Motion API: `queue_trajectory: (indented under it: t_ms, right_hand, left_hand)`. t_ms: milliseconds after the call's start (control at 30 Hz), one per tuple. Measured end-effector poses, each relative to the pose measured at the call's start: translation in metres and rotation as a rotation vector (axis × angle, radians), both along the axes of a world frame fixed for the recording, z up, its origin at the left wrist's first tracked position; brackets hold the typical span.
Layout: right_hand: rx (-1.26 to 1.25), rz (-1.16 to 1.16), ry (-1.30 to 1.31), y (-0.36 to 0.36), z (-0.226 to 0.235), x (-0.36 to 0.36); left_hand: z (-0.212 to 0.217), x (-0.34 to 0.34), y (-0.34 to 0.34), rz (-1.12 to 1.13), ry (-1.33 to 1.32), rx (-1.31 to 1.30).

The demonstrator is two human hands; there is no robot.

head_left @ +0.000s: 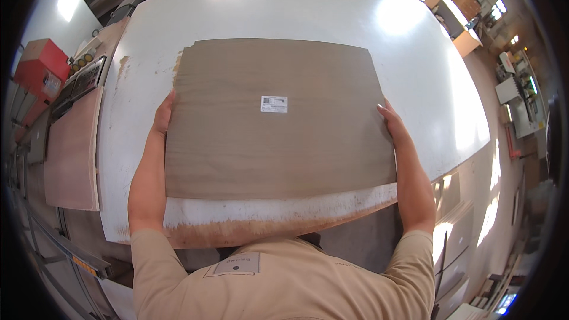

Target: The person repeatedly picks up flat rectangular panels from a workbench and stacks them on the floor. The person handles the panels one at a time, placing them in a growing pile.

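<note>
A wide grey-brown panel (237, 154) with faint grain lies in front of me, over a white worktable. A small white printed label (274, 104) is stuck near its middle. My left hand (164, 114) grips the panel's left edge, its fingers mostly hidden by the edge. At the opposite edge, my right hand (393, 121) holds the panel with the thumb on top and the other fingers out of sight. Whether the panel rests flat on the table or is slightly raised, I cannot tell.
The white worktable (284, 12) has a worn, brown front edge near my body. To the left stand a red machine (42, 71) and a pinkish board (72, 154). Cardboard boxes (465, 41) sit beyond the far right corner. Sheets (453, 231) lean at the lower right.
</note>
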State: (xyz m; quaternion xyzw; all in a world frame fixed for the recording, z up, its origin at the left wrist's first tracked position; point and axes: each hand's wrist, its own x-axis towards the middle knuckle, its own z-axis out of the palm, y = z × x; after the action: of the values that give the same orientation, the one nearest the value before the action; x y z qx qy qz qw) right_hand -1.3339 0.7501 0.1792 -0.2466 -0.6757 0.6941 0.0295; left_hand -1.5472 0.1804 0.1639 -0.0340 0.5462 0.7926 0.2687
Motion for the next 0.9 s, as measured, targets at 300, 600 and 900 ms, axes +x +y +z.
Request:
queue_trajectory:
  t_ms: [300,600,900]
  right_hand:
    - [0.108,0.097,-0.059,0.010,0.006,-0.042]
    - [0.175,-0.054,-0.093,-0.003,0.006,-0.030]
    - [0.122,0.009,-0.097,0.013,0.003,-0.049]
  left_hand:
    - [0.001,-0.004,0.006,0.078,0.049,-0.069]
    - [0.008,-0.038,0.015,-0.062,0.245,-0.027]
    - [-0.017,-0.042,0.003,-0.075,0.193,0.131]
